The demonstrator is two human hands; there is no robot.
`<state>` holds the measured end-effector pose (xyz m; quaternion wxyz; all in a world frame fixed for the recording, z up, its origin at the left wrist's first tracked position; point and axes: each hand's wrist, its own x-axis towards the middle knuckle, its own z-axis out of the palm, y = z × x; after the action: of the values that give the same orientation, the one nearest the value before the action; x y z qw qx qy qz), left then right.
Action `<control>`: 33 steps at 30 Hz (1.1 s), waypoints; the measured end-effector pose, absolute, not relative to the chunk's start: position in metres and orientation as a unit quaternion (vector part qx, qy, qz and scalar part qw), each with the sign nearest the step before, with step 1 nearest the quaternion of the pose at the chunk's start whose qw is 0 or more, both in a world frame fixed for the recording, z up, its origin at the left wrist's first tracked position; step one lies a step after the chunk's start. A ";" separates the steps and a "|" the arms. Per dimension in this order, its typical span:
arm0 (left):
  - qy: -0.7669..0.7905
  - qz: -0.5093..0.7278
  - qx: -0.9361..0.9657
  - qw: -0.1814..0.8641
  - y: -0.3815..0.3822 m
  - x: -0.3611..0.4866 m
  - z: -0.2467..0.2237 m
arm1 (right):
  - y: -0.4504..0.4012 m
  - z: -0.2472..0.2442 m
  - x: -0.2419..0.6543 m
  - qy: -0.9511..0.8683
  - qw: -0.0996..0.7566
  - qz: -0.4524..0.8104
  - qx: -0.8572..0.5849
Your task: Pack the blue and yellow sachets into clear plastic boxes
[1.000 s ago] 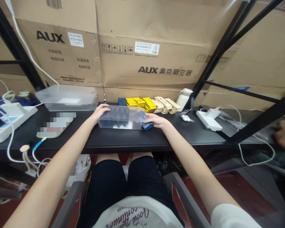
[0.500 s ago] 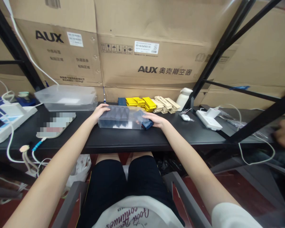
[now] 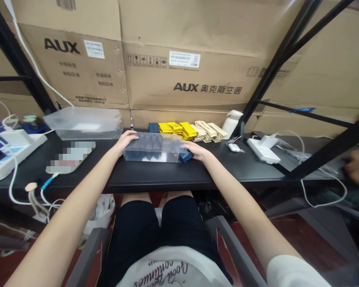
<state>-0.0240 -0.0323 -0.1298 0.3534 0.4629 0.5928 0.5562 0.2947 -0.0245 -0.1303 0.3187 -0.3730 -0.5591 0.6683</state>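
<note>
Head view: a clear box (image 3: 151,148) lies flat on the black worktop (image 3: 155,175).
Long axis: left to right, parallel to the worktop edge.
Left hand (image 3: 128,139): fingers curled on the box's left end.
Right hand (image 3: 196,150): fingers closed on a dark blue piece (image 3: 186,156) at the right end.
Behind: yellow packets (image 3: 177,128).

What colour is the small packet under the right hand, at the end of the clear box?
Dark blue. The packet shows best in the head view, beside the right hand.
</note>
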 end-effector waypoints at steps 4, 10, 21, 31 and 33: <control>0.589 0.557 0.464 0.357 -0.029 -0.026 -0.132 | -0.022 -0.132 0.297 -0.565 0.307 0.666 -0.377; 0.585 0.558 0.465 0.360 -0.027 -0.027 -0.135 | -0.020 -0.133 0.302 -0.570 0.297 0.664 -0.381; 0.585 0.556 0.466 0.361 -0.025 -0.029 -0.136 | -0.016 -0.136 0.301 -0.578 0.321 0.645 -0.382; 0.586 0.555 0.467 0.361 -0.026 -0.028 -0.136 | -0.014 -0.139 0.300 -0.581 0.330 0.628 -0.399; 0.587 0.554 0.468 0.360 -0.026 -0.028 -0.136 | -0.014 -0.139 0.300 -0.584 0.327 0.622 -0.405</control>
<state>-0.0281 -0.0260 -0.1355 0.3595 0.4682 0.5866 0.5544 0.3000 -0.0137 -0.1393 0.3272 -0.4052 -0.5844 0.6223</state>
